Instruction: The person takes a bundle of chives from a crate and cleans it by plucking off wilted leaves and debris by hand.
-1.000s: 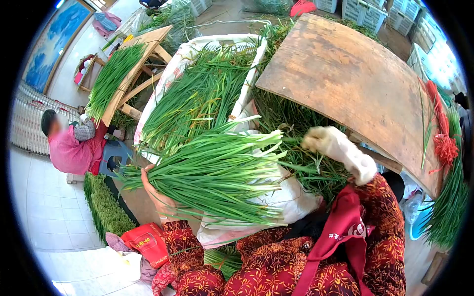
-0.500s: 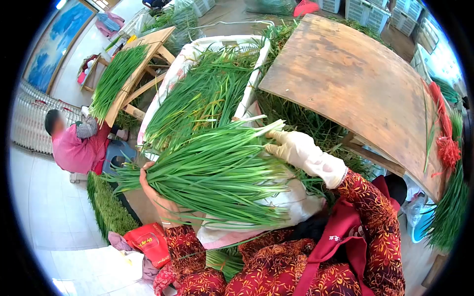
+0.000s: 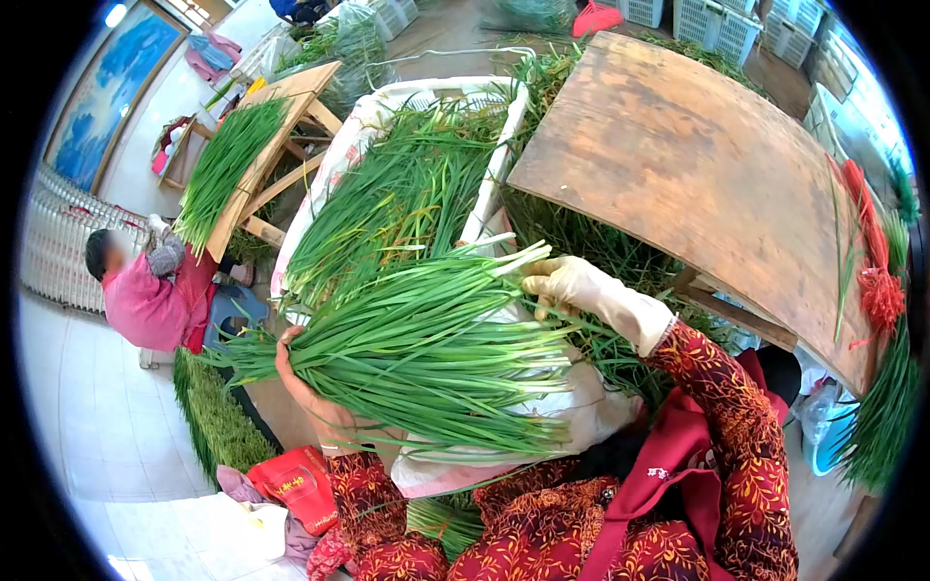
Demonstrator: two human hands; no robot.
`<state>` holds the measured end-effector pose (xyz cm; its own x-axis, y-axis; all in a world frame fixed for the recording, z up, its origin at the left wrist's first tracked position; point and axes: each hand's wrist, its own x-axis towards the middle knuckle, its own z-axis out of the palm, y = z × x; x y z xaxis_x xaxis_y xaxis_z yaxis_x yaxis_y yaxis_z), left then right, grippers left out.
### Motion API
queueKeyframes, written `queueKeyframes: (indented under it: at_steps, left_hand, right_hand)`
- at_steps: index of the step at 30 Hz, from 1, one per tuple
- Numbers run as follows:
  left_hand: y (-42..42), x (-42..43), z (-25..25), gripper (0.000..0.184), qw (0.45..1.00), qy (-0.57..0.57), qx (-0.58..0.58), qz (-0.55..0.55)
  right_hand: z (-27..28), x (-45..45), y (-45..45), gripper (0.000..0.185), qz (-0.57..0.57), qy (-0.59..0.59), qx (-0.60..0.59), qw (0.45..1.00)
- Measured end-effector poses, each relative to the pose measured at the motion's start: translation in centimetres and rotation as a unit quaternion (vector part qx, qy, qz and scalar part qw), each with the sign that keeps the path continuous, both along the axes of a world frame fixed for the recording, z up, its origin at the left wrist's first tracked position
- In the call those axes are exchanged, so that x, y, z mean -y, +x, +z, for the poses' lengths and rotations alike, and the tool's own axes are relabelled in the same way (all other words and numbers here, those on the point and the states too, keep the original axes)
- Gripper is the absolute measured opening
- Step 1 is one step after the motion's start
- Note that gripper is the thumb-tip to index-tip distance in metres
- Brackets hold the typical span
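A large bunch of garlic chives (image 3: 436,349) lies fanned out in front of me, pale stem ends to the right. My left hand (image 3: 315,387), bare, is wrapped around the leafy left side of the bunch. My right hand (image 3: 581,292), in a cream glove, is at the upper stem ends with its fingers bent and closed on chive stems; the fingertips are partly hidden. Beneath the bunch is a white sack (image 3: 601,407). Just beyond it, a white lined crate (image 3: 499,174) holds more loose chives.
A worn wooden board table (image 3: 678,174) stands to the right, with red ties (image 3: 880,295) at its edge. At left, a person in pink (image 3: 155,300) sits by a slanted wooden stand (image 3: 252,169) bearing chives. A red bag (image 3: 295,489) lies lower left; grey crates (image 3: 717,29) stand behind.
My right hand has shifted slightly along the stem ends, and its fingers are more bent. My left hand keeps its hold on the bunch. The view has tilted slightly.
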<state>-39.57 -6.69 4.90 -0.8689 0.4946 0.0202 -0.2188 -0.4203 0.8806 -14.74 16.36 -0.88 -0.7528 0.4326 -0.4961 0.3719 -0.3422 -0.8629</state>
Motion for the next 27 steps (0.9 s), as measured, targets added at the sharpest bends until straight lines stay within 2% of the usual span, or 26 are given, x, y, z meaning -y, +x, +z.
queueKeyframes:
  at_steps: [1,5,8,11,13,14,17,19,20,21,23,25,27]
  left_hand:
    - [0.3,-0.2,0.3,0.028,1.0,0.006,0.009,-0.01]
    - [0.1,-0.5,0.1,0.027,0.998,0.053,0.026,-0.03]
    - [0.0,-0.6,0.3,0.026,0.999,0.037,0.026,-0.022]
    - [-0.2,-0.4,-0.1,0.025,0.998,0.031,0.025,-0.042]
    - [0.3,-0.7,0.3,0.025,1.0,-0.018,-0.003,-0.011]
    - [0.6,-0.7,0.4,0.025,0.999,-0.041,-0.016,0.006]
    - [-1.1,-0.3,-0.9,0.026,0.999,-0.027,0.02,-0.037]
    - [-0.5,-0.3,-1.1,0.027,0.996,-0.065,-0.062,-0.025]
    - [0.3,-0.4,-1.4,0.027,0.988,-0.088,-0.126,-0.011]
    - [0.7,-0.4,-1.5,0.027,0.975,-0.11,-0.191,0.004]
    - [-0.3,0.0,-1.8,0.028,0.993,-0.083,-0.079,-0.011]
    - [-0.5,0.4,-2.0,0.029,0.997,-0.073,-0.012,-0.012]
    - [-0.3,0.6,-1.8,0.03,0.997,-0.08,0.008,-0.001]
  right_hand:
    - [-0.2,-0.1,-0.2,0.029,0.023,0.014,0.016,1.0]
    - [-2.5,0.1,-1.5,0.023,0.012,-0.111,-0.167,0.98]
    - [-3.8,-0.5,-1.1,0.024,-0.001,-0.289,-0.223,0.931]
    - [-2.2,0.4,-0.2,0.022,-0.006,-0.282,-0.269,0.921]
    - [-0.9,1.0,1.0,0.024,-0.005,-0.218,-0.246,0.944]
    - [-1.2,1.1,1.7,0.024,0.016,-0.209,-0.246,0.946]
    - [-0.4,1.8,4.0,0.021,0.072,-0.209,-0.242,0.945]
    - [-1.0,1.7,5.2,0.02,0.102,-0.205,-0.217,0.949]
    - [-1.3,1.7,6.5,0.022,0.073,-0.251,-0.251,0.932]
    - [-1.5,1.1,7.7,0.023,0.086,-0.232,-0.249,0.936]
    - [-0.3,0.9,10.7,0.024,0.077,-0.194,-0.217,0.954]
    - [-0.6,0.7,14.2,0.027,0.006,-0.144,-0.102,0.984]
    - [-5.6,-0.5,19.1,0.025,-0.002,-0.086,0.067,0.994]
